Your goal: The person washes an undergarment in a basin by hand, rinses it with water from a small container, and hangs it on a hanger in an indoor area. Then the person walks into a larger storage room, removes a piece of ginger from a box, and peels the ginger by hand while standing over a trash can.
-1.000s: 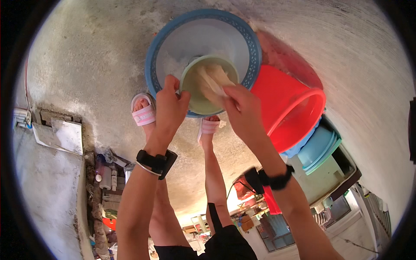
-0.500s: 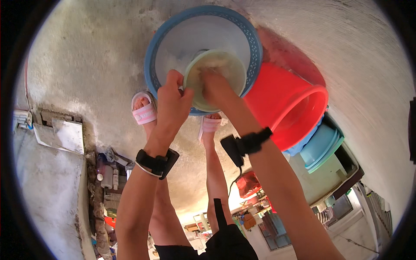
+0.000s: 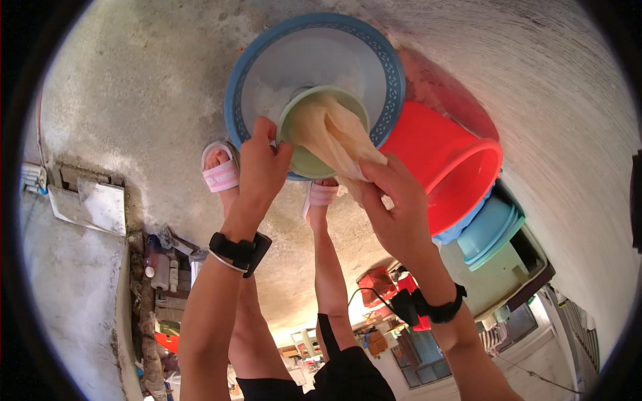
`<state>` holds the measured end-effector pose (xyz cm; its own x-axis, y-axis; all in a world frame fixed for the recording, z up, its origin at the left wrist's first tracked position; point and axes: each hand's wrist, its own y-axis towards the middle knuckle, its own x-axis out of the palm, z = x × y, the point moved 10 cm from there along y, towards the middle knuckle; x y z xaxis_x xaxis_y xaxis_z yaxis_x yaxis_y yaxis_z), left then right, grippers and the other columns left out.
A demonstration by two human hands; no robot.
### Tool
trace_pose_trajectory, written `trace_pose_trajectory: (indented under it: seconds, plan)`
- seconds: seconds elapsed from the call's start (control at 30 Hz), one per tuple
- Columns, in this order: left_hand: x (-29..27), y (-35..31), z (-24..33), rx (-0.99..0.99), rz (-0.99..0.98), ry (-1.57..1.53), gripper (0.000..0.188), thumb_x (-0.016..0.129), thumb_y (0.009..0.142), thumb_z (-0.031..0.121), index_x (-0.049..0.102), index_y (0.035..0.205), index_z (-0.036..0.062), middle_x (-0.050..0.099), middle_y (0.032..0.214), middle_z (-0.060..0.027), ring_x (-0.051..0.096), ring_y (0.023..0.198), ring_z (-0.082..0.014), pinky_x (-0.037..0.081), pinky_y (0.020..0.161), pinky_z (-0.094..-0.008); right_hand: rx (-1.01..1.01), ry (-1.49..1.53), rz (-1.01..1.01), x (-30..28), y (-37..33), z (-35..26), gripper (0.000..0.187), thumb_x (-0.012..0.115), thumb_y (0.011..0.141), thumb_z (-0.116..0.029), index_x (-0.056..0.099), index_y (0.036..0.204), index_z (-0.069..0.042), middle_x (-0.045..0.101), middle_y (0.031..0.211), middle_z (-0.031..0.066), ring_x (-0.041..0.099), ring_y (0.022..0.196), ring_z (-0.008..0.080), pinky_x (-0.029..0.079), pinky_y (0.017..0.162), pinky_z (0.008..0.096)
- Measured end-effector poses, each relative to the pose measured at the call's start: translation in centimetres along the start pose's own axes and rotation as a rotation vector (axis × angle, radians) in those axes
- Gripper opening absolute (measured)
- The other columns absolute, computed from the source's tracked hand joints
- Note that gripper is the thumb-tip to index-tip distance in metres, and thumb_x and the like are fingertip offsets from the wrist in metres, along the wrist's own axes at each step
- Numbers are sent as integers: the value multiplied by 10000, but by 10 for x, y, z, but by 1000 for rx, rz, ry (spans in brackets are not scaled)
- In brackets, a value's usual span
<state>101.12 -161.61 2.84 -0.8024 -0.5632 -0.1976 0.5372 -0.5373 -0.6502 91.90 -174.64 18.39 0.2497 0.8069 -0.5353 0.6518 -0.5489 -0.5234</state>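
A pale beige, wet-looking cloth (image 3: 328, 130) stretches from inside a light green bowl (image 3: 309, 162) up over its right edge. At its near right end my right hand (image 3: 400, 207) pinches it between thumb and fingers. The left side of the bowl's rim is gripped by my left hand (image 3: 262, 160), thumb and fingers closed on it. That bowl is tilted over the near part of a large blue basin (image 3: 235, 100) with a perforated rim and a pale inside. Part of the cloth hangs below my right hand.
Just right of the basin lies a red bucket (image 3: 428, 144) on its side, mouth toward the near right. Beyond it are stacked light blue basins (image 3: 491, 230) on a ledge. My feet in pink striped slippers (image 3: 221, 177) stand close to the basin. Bottles (image 3: 160, 271) sit at left.
My right hand has come out of the bowl toward the near right, drawing the cloth up with it. My left hand stays on the rim.
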Motion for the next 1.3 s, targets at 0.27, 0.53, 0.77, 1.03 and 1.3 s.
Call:
trace_pose_trajectory:
  seconds: [0.27, 0.53, 0.77, 1.03, 1.3]
  plan:
    - [1, 2, 6, -5, 1, 1, 167, 540, 762, 11, 398, 850, 27, 510, 588, -179, 556, 492, -291, 422, 465, -355, -47, -153, -32, 72, 64, 62, 282, 494, 789, -2, 536, 1064, -49, 541, 1003, 197, 585, 829, 372, 477, 683, 423]
    - [12, 5, 11, 16, 14, -17, 166, 538, 744, 11, 398, 832, 14, 508, 569, -174, 568, 470, -276, 428, 447, -355, 85, -564, -370, 129, 87, 127, 233, 488, 747, 15, 602, 951, 14, 594, 914, 242, 568, 916, 393, 471, 771, 440]
    - [-1, 6, 0, -37, 6, -32, 145, 529, 762, 15, 400, 827, 18, 508, 530, -157, 568, 448, -260, 424, 422, -345, -44, -46, -75, 35, 33, 29, 217, 515, 783, 30, 569, 993, 31, 566, 913, 155, 582, 752, 271, 456, 651, 290]
    - [1, 6, 11, -21, 19, -39, 170, 535, 770, 5, 382, 840, 20, 506, 516, -135, 536, 406, -215, 398, 386, -321, -41, -42, -112, 17, 28, 7, 222, 507, 770, 15, 570, 981, -10, 534, 889, 167, 565, 797, 333, 461, 680, 357]
    - [11, 9, 28, 57, -9, -58, 174, 536, 752, -2, 394, 848, 23, 509, 552, -155, 536, 425, -232, 412, 421, -330, -173, -454, -132, 105, 96, 83, 265, 543, 707, -12, 554, 967, 40, 589, 918, 216, 563, 895, 365, 461, 726, 419]
